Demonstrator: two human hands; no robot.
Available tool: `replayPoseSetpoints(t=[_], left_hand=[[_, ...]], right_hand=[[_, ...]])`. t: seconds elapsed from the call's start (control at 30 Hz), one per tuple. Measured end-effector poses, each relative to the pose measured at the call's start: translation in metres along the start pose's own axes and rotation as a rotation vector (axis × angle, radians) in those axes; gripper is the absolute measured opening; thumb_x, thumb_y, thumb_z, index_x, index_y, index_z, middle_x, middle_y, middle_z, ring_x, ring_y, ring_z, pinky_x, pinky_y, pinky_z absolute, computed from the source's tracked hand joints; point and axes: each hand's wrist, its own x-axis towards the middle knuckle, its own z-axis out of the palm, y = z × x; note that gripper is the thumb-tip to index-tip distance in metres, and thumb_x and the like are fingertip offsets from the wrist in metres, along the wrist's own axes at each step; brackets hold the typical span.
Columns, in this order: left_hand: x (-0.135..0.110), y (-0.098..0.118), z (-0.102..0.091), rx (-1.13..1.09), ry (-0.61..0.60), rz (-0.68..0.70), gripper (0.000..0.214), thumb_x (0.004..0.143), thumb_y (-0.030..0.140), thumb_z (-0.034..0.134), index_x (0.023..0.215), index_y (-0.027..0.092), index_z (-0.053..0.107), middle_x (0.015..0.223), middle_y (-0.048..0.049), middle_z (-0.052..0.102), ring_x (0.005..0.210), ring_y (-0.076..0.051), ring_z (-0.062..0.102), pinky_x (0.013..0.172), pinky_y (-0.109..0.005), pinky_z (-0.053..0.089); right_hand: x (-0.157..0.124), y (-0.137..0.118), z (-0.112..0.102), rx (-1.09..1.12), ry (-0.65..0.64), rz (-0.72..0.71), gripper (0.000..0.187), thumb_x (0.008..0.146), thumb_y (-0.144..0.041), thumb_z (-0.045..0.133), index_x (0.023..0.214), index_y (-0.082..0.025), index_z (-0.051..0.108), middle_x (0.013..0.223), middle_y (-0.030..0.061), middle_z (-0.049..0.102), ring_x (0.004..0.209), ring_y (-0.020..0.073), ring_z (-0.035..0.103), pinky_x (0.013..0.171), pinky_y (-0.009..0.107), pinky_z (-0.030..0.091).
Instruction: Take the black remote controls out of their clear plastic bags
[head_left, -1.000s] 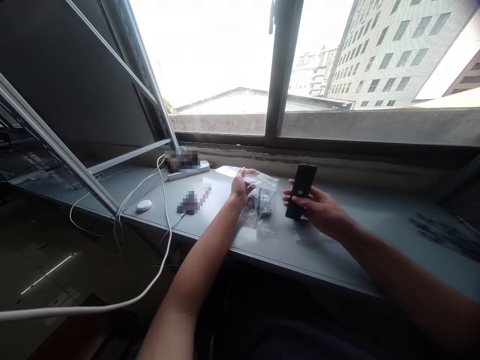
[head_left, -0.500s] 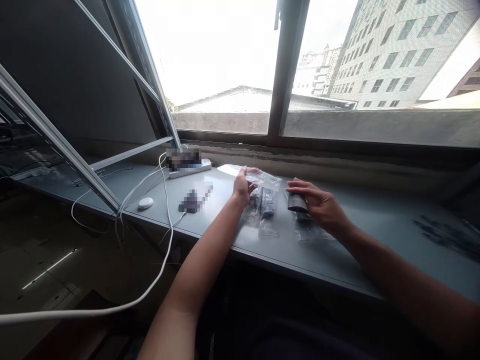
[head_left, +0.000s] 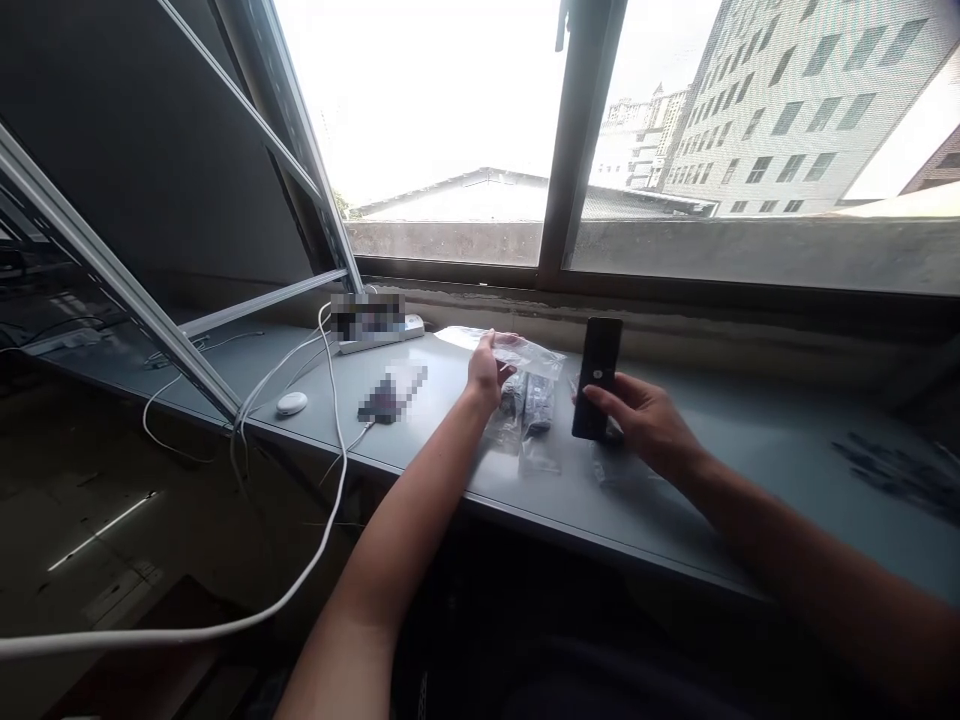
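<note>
From where I stand, both hands are busy over the table (head_left: 720, 490), and the step in hand looks like a two-handed hold, bag on one side, slab on the other. The left hand (head_left: 486, 372) is closed on the near end of a clear plastic bag (head_left: 536, 356), thumb on top, the rest of the film reaching out toward the right. The right hand (head_left: 656, 415) grips a black slab (head_left: 602, 345) nearly upright, thumb across its face, just below a small pale round mark. I can't tell whether its lower end touches the wrapping (head_left: 611, 468) beneath.

Whatever the next move, I'd judge it calls for a light pinch on that slippery film and a firm thumb on the slab.

The slab is long, flat and straight-sided; the bag is thin, glossy and wrinkled. Between the hands lie dark bagged items (head_left: 538, 405), their loose plastic catching the window light. The tabletop is smooth grey-blue, and off to the left sit a rounded white puck (head_left: 292, 403) and a thick, looping white cable (head_left: 337, 400)
</note>
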Motion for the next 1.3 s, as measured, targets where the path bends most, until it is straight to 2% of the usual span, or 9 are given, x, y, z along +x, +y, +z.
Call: replayPoseSetpoints(t=[0.2, 0.3, 0.43, 0.67, 0.73, 0.83, 0.93, 1.1, 1.3], left_hand=[[-0.004, 0.002, 0.002, 0.017, 0.026, -0.010, 0.035, 0.107, 0.047, 0.062, 0.099, 0.018, 0.080, 0.102, -0.0087, 0.077, 0.071, -0.011, 0.063, 0.053, -0.021, 0.044], [-0.005, 0.003, 0.002, 0.017, 0.022, -0.009, 0.036, 0.108, 0.045, 0.059, 0.098, 0.018, 0.080, 0.106, -0.0097, 0.079, 0.072, -0.012, 0.064, 0.054, -0.021, 0.044], [-0.007, 0.005, 0.003, 0.019, 0.032, -0.011, 0.035, 0.108, 0.042, 0.057, 0.097, 0.018, 0.080, 0.104, -0.0099, 0.078, 0.072, -0.012, 0.063, 0.055, -0.022, 0.044], [-0.009, 0.007, 0.005, 0.016, 0.032, -0.016, 0.036, 0.109, 0.037, 0.052, 0.098, 0.017, 0.080, 0.108, -0.0099, 0.079, 0.073, -0.012, 0.064, 0.055, -0.021, 0.043], [-0.007, 0.006, 0.003, 0.016, 0.030, -0.013, 0.034, 0.107, 0.039, 0.055, 0.099, 0.018, 0.080, 0.107, -0.0100, 0.079, 0.074, -0.012, 0.064, 0.055, -0.021, 0.043], [-0.005, 0.005, 0.002, 0.022, 0.031, -0.015, 0.032, 0.105, 0.043, 0.060, 0.099, 0.018, 0.079, 0.104, -0.0100, 0.078, 0.074, -0.013, 0.065, 0.054, -0.021, 0.044], [-0.004, 0.004, 0.001, 0.024, 0.025, -0.017, 0.032, 0.104, 0.045, 0.060, 0.100, 0.019, 0.078, 0.102, -0.0097, 0.078, 0.076, -0.014, 0.066, 0.055, -0.021, 0.046], [-0.005, 0.005, 0.002, 0.019, 0.016, -0.018, 0.035, 0.107, 0.039, 0.053, 0.098, 0.017, 0.079, 0.108, -0.0105, 0.079, 0.074, -0.013, 0.065, 0.054, -0.022, 0.044], [-0.007, 0.006, 0.004, 0.018, 0.038, -0.018, 0.034, 0.107, 0.042, 0.057, 0.099, 0.018, 0.079, 0.102, -0.0089, 0.077, 0.072, -0.012, 0.063, 0.054, -0.021, 0.045]], right_hand=[[0.005, 0.002, -0.003, 0.320, -0.021, 0.130, 0.032, 0.094, -0.051, 0.094, 0.100, -0.024, 0.077, 0.099, 0.0062, 0.081, 0.066, 0.0165, 0.067, 0.050, 0.026, 0.057], [0.008, 0.000, -0.005, 0.426, -0.055, 0.198, 0.025, 0.103, -0.048, 0.082, 0.097, -0.025, 0.074, 0.091, 0.0063, 0.076, 0.057, 0.0156, 0.056, 0.041, 0.025, 0.048], [0.010, -0.006, -0.009, 0.570, -0.055, 0.281, 0.027, 0.111, -0.049, 0.064, 0.098, -0.027, 0.071, 0.091, 0.0086, 0.074, 0.059, 0.0194, 0.056, 0.042, 0.030, 0.052], [0.010, -0.008, -0.013, 0.764, -0.114, 0.420, 0.017, 0.108, -0.033, 0.076, 0.121, -0.022, 0.075, 0.089, 0.0039, 0.063, 0.068, 0.0168, 0.060, 0.050, 0.023, 0.060], [0.011, -0.007, -0.014, 0.750, -0.120, 0.454, 0.013, 0.106, -0.028, 0.078, 0.117, -0.022, 0.074, 0.088, 0.0040, 0.064, 0.068, 0.0168, 0.062, 0.051, 0.023, 0.061], [0.012, -0.004, -0.016, 0.698, -0.125, 0.465, 0.007, 0.103, -0.026, 0.079, 0.108, -0.023, 0.074, 0.093, 0.0073, 0.071, 0.075, 0.0200, 0.069, 0.065, 0.030, 0.071], [0.013, 0.001, -0.018, 0.579, -0.121, 0.393, 0.014, 0.097, -0.022, 0.084, 0.108, -0.023, 0.076, 0.098, 0.0087, 0.077, 0.084, 0.0236, 0.076, 0.077, 0.036, 0.074], [0.011, 0.007, -0.014, 0.298, -0.013, 0.097, 0.046, 0.078, -0.032, 0.107, 0.117, -0.028, 0.082, 0.110, 0.0045, 0.084, 0.100, 0.0248, 0.080, 0.096, 0.041, 0.070], [0.001, -0.002, -0.003, -0.079, -0.048, -0.235, 0.039, 0.084, -0.052, 0.102, 0.109, -0.028, 0.085, 0.120, 0.0098, 0.083, 0.123, 0.0330, 0.077, 0.121, 0.056, 0.057]])
